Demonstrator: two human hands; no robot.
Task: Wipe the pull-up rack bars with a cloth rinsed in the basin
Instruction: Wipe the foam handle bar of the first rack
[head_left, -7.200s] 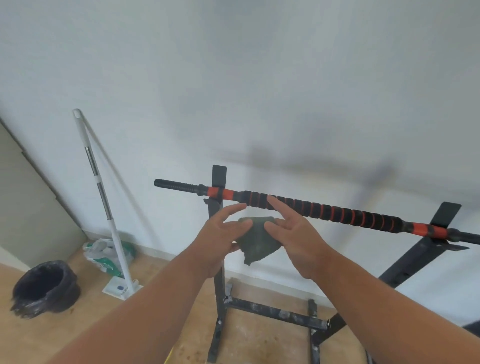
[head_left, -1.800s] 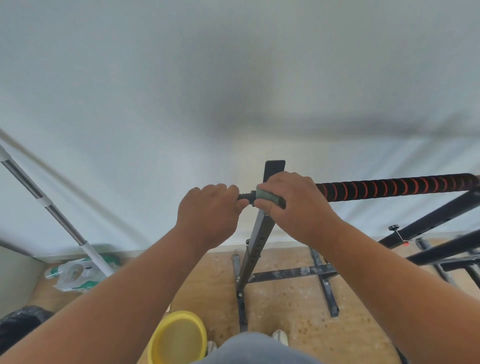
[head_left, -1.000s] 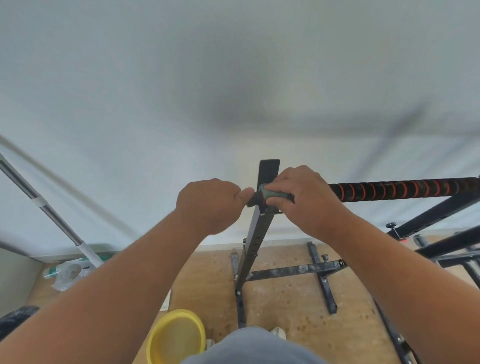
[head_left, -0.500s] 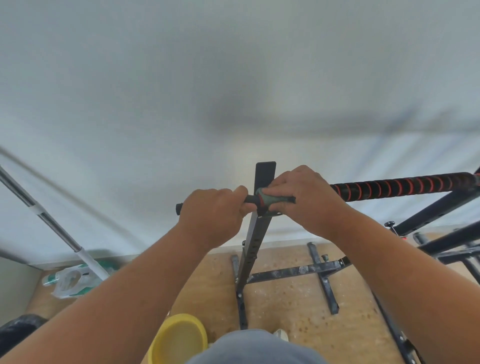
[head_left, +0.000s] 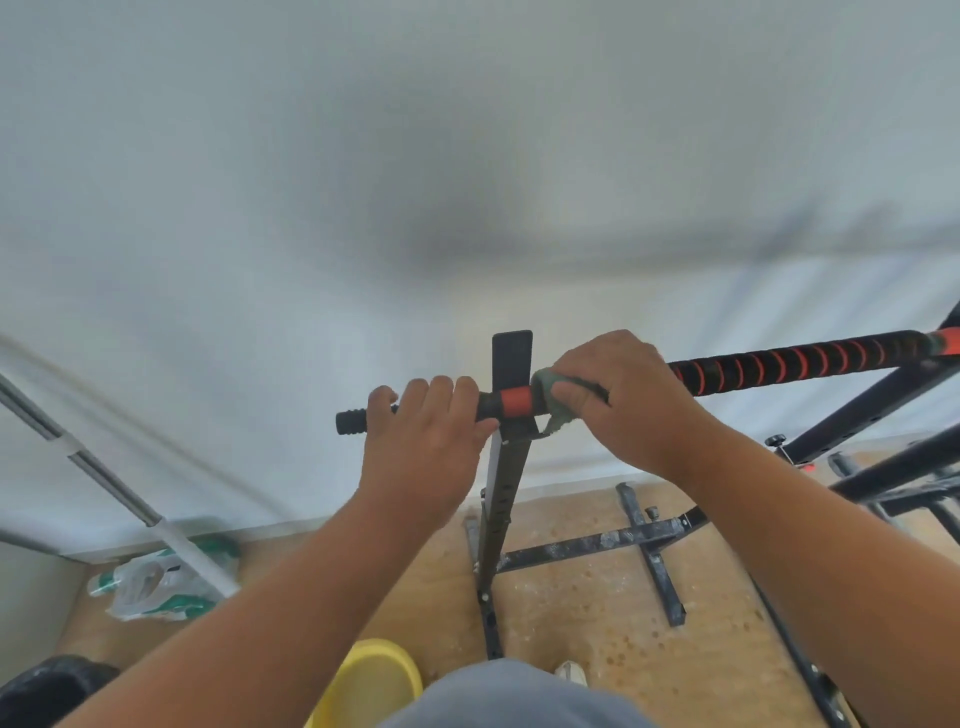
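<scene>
Wiping step: right hand (head_left: 618, 400) grips cloth (head_left: 551, 387) round bar (head_left: 795, 364) beside the post (head_left: 506, 467); left hand (head_left: 423, 441) clasps the bar's end. Next, probably slide cloth along.

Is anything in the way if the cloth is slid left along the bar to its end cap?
Yes. The cloth, gripped by the right hand, sits just right of the upright post. Left of the post, the left hand grips the bar, covering that stretch short of the end cap.
</scene>
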